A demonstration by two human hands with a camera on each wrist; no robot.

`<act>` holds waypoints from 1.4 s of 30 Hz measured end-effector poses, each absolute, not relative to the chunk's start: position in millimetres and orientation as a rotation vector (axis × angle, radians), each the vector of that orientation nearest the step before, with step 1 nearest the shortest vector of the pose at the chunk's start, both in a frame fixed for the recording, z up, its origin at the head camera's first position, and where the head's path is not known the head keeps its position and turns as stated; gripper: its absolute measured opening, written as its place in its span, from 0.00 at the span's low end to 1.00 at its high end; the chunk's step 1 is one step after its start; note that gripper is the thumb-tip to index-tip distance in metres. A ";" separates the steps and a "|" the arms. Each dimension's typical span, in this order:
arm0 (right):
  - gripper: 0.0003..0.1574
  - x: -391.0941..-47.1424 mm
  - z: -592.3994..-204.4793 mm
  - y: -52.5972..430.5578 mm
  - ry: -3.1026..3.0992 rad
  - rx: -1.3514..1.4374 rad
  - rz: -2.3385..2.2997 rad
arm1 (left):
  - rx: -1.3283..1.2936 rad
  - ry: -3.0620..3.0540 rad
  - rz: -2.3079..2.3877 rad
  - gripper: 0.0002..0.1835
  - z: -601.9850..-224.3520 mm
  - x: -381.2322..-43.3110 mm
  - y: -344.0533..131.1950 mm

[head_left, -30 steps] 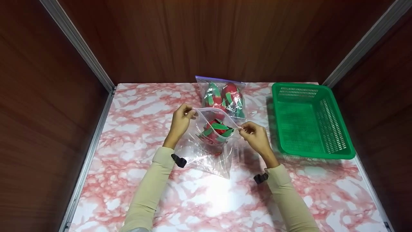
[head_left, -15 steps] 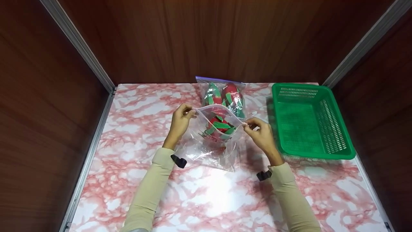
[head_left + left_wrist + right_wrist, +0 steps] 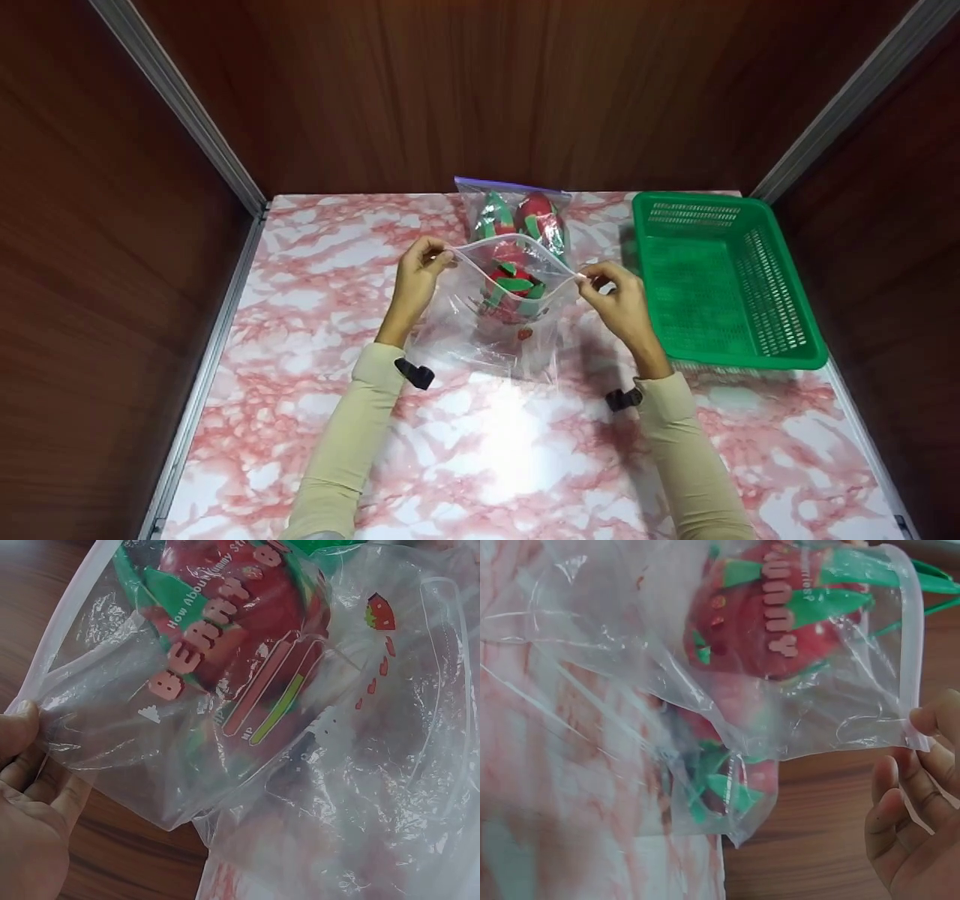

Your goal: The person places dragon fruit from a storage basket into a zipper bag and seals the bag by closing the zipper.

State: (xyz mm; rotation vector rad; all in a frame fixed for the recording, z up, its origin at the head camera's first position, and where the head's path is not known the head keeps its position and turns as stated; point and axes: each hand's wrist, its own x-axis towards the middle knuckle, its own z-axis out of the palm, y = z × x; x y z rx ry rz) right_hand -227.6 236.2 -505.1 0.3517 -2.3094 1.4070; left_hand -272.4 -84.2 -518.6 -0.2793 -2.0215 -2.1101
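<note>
Between both hands a clear zip bag (image 3: 457,337) is held by the two ends of its white-edged mouth, which gapes. A dragon fruit (image 3: 517,286), red with green scales, shows inside it. My left hand (image 3: 420,274) pinches the mouth's left end between thumb and fingers. At the right end, my right hand (image 3: 619,304) pinches the other corner. Pink lettering and a strawberry print (image 3: 381,613) mark the bag in the left wrist view. Behind lies a second zip bag (image 3: 465,196) with a purple seal and two dragon fruits (image 3: 538,210) in it, partly hidden by the held bag.
A green plastic basket (image 3: 816,361) with slotted sides stands on the right of the red-and-white marbled table (image 3: 300,330). Dark wood-grain panels (image 3: 480,90) rise behind and at both sides, with metal rails (image 3: 187,120) along the corners.
My right hand has moved right and away from me, stretching the bag's mouth wider. The bag and its dragon fruit have shifted up in the view. My left hand has barely moved.
</note>
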 end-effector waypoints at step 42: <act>0.05 -237.5 -448.1 251.4 -2.156 0.459 1.452 | -0.323 -1.823 -2.185 0.02 -504.2 -260.7 -93.8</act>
